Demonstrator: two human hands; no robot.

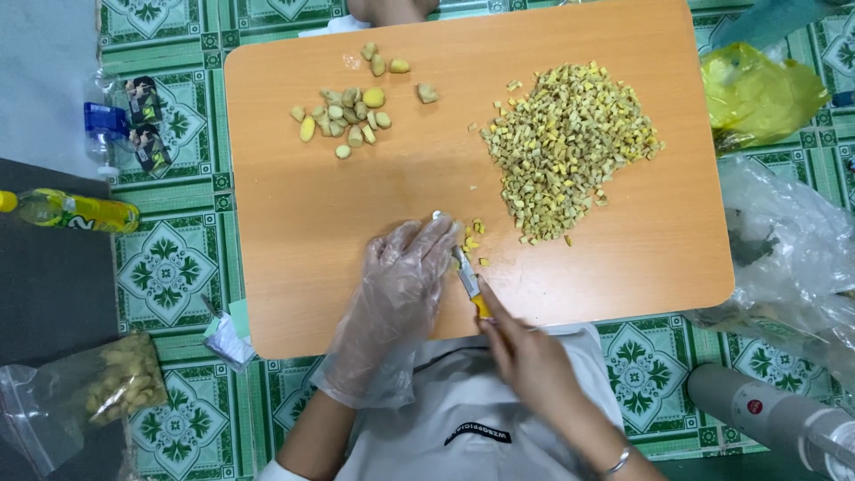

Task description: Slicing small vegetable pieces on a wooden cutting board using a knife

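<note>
From the head camera, the left hand (405, 267) — in one clear plastic glove — lies with fingers close together, pressing down at the near edge of the orange cutting board (294, 223), while the bare right hand (525, 352) grips one yellow-handled knife (467, 274) beside a few cut bits (473, 239). One big heap of diced ginger (570, 142) sits toward the board's far right corner — about twenty peeled ginger pieces (352, 114) lie scattered near its far edge.

The board (356, 223) looks like smooth matt wood; the left hand (401, 276) wears a thin, clear, crinkled plastic glove.
</note>
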